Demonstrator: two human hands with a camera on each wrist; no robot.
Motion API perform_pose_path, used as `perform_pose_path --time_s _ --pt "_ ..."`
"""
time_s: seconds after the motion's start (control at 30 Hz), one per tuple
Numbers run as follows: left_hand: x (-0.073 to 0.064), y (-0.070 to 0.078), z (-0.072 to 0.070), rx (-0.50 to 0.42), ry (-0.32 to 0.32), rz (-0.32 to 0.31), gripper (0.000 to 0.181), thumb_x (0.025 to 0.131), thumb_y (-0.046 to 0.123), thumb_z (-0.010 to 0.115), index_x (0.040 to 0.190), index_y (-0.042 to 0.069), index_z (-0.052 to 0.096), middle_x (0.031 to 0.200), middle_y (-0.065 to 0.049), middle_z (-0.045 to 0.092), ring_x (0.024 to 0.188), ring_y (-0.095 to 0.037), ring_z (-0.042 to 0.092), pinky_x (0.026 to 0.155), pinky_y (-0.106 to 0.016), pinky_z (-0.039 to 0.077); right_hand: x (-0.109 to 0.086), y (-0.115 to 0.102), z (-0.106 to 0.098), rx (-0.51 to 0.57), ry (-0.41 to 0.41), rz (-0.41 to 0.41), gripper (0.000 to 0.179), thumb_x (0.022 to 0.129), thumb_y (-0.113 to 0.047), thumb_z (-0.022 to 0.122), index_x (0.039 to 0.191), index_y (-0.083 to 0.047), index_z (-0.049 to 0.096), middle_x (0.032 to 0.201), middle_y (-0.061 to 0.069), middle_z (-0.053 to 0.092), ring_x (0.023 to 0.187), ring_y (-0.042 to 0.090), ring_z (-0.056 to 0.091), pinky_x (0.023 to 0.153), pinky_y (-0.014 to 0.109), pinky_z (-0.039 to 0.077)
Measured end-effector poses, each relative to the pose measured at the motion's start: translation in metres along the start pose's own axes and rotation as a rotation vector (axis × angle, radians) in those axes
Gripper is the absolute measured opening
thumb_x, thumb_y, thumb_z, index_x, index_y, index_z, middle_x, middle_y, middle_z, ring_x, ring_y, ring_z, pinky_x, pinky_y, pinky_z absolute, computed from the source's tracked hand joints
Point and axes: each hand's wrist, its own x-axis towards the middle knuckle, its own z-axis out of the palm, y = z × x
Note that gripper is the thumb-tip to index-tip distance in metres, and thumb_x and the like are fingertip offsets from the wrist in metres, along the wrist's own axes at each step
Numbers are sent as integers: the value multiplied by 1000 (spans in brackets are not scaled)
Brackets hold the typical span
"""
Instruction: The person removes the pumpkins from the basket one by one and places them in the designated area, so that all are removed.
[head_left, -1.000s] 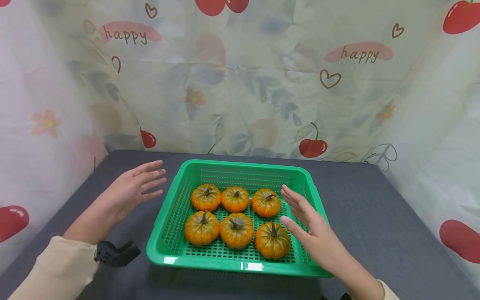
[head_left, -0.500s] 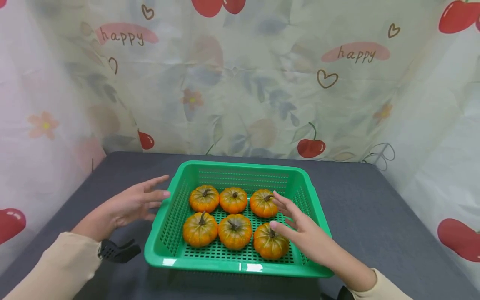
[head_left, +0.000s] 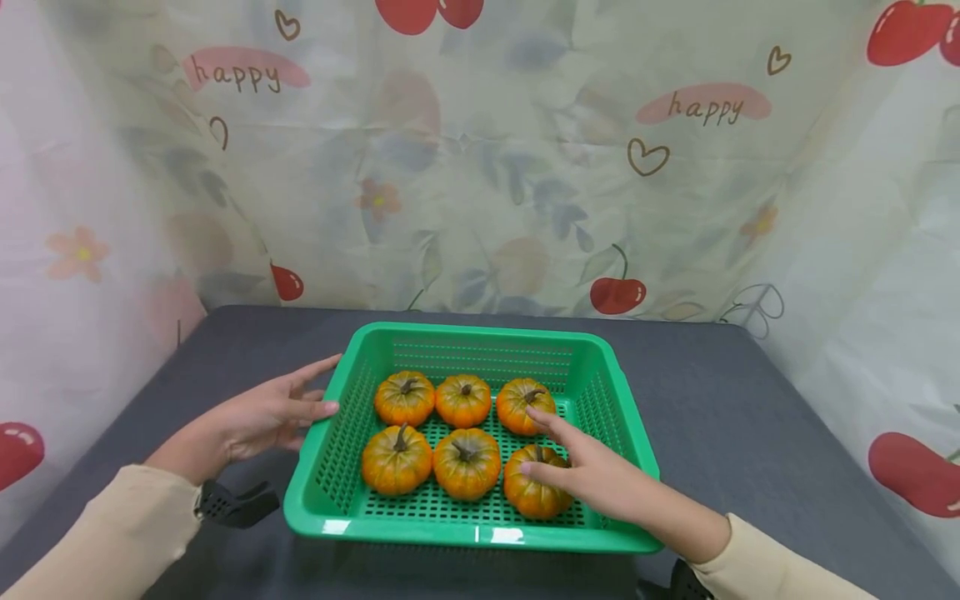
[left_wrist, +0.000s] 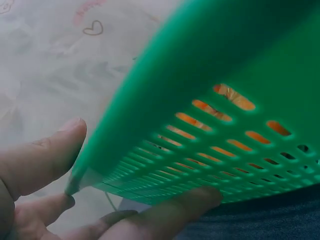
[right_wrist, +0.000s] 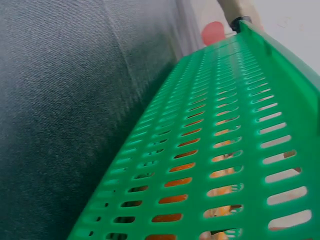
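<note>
A: What did we have before us, starting with the biggest?

B: We had a pale backdrop (head_left: 465, 179), printed with cherries (head_left: 617, 295) and hearts (head_left: 648, 157), and in front of it a dark surface (head_left: 720, 400).

A: And on that surface?

B: We saw a green basket (head_left: 420, 531) with slotted walls and a smooth rim. To either side of it we had a cream left sleeve (head_left: 112, 533) and a cream right sleeve (head_left: 780, 558).

A: How did we find the hands?

B: The left hand (head_left: 262, 417) was at the basket's left side, fingers wide apart, with the thumb tip over the rim. From the left wrist we saw one finger stretched across the outer wall. We could not tell how firmly it pressed. The right hand (head_left: 600, 479) was over the basket's right part, thumb and fingers spread, holding nothing that we could see.

A: Where were the pumpkins (head_left: 467, 468)?

B: All six lay inside the basket, in two rows of three. The right hand partly covered the near right one, and its fingertip overlapped the far right one; we could not tell whether it touched either.

A: Anything smaller?

B: We noted a black wristband (head_left: 236, 505) by the left sleeve's cuff, then the pumpkins' short dark stems (head_left: 401, 438).
</note>
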Motion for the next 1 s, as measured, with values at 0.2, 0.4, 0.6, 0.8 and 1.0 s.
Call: perform_pose_path --time_s 0.2,0.4,0.6,0.8,1.0 --pt "0 0 1 -20 -6 -11 90 98 15 57 156 26 -11 154 -32 18 108 -30 66 90 -54 53 2 1 0 -11 -30 17 76 92 -44 63 153 -16 28 157 8 29 144 35 27 110 63 29" --pt "0 0 0 -35 -21 -14 91 98 14 57 155 28 -13 156 -32 13 111 -31 65 90 -54 53 8 5 2 -61 -59 0 77 91 -43 66 151 -9 32 155 11 33 144 35 27 112 60 29" --pt "0 -1 -1 -32 -21 -14 92 99 14 56 154 33 -15 157 -32 10 111 -32 65 89 -53 54 11 7 4 -113 -87 -38 77 90 -38 68 150 -4 33 154 16 34 142 37 30 112 59 30" --pt "1 0 0 -44 -33 -16 93 98 12 56 153 36 -15 157 -33 7 112 -34 64 88 -54 54 12 10 5 -115 -123 -34 78 88 -33 71 148 -1 34 152 17 36 141 37 31 111 59 31" --pt "1 1 0 -46 -34 -27 94 98 10 57 153 39 -14 157 -31 6 113 -35 63 89 -54 53 15 13 5 -129 -153 -33 80 85 -31 75 148 -1 34 150 19 38 138 37 35 109 58 35"
